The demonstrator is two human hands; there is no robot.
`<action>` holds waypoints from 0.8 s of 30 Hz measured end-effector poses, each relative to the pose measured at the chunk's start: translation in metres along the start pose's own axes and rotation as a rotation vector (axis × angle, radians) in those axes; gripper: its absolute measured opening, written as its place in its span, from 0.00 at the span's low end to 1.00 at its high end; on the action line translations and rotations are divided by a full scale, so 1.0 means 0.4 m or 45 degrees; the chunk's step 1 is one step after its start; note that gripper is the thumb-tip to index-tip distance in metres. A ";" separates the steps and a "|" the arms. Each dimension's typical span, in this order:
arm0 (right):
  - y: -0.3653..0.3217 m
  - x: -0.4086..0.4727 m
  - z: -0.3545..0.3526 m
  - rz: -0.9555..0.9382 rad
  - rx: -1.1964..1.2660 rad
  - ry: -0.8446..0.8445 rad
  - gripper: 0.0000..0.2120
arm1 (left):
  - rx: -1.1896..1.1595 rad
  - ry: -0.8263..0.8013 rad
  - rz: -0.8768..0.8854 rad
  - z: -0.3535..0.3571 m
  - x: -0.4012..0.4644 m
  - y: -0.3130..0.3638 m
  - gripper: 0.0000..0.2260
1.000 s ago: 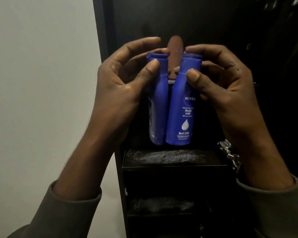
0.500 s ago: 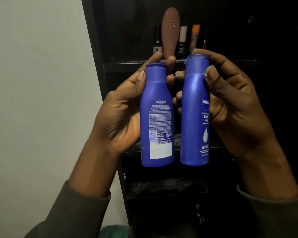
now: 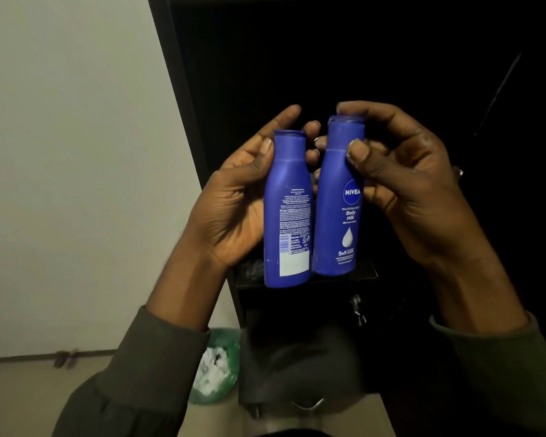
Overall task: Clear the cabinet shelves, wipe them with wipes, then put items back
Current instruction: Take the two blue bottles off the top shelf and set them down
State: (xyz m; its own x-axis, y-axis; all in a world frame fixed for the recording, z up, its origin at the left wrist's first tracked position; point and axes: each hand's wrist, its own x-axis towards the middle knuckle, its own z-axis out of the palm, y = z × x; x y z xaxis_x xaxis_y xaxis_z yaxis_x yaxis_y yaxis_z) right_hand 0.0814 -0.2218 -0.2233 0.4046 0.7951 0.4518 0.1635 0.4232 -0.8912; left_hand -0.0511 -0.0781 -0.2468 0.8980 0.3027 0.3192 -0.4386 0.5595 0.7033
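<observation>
Left hand (image 3: 234, 203): wrapped around the left blue bottle (image 3: 287, 212), thumb across the front near the shoulder, fingers curled round the back, with fingertips (image 3: 311, 129) poking out past the cap. Solid grip, palm facing in.
Right hand (image 3: 401, 184): closed on the right blue bottle (image 3: 336, 200), thumb pressed against the neck, index finger hooked over the top of the cap. Other fingers are tucked behind it.
Left bottle: upright, back label toward the camera, so you get the small print, a barcode and a white patch at the bottom.
Right bottle: also upright, front label showing, reads NIVEA Body Milk with a white drop and "5in1". It sits a little higher than the other one.
Bottles together: side by side, touching or as good as touching along the lower bodies, both held up in the air in front of the cabinet (image 3: 183, 89).
Cabinet: black and really dark inside, can't make out much. One shelf edge (image 3: 249, 272) shows just behind the bottle bases, looks smeary or dusty.
Sleeves: olive-grey, one on each wrist.
Wall (image 3: 70, 152): plain pale, to the left of the cabinet.
Floor stuff: a green bin (image 3: 221, 351) down by the left sleeve with white crumpled stuff in it.
</observation>
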 end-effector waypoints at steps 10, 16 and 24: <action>0.194 -0.073 0.009 0.345 0.057 0.021 0.20 | 0.226 0.388 -0.136 -0.108 -0.080 -0.119 0.19; 0.305 -0.117 0.006 0.495 0.057 0.023 0.22 | 0.486 0.529 -0.245 -0.201 -0.107 -0.195 0.17; 0.479 -0.194 -0.006 0.716 0.017 0.038 0.21 | 0.742 0.667 -0.367 -0.322 -0.162 -0.317 0.15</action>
State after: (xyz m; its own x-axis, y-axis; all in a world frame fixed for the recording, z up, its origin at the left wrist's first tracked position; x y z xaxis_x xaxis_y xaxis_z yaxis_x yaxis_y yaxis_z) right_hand 0.0837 -0.2034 -0.4294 0.4517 0.8872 -0.0943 -0.0961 -0.0567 -0.9938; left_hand -0.0583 -0.0693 -0.4383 0.7772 0.6089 -0.1589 0.0231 0.2248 0.9741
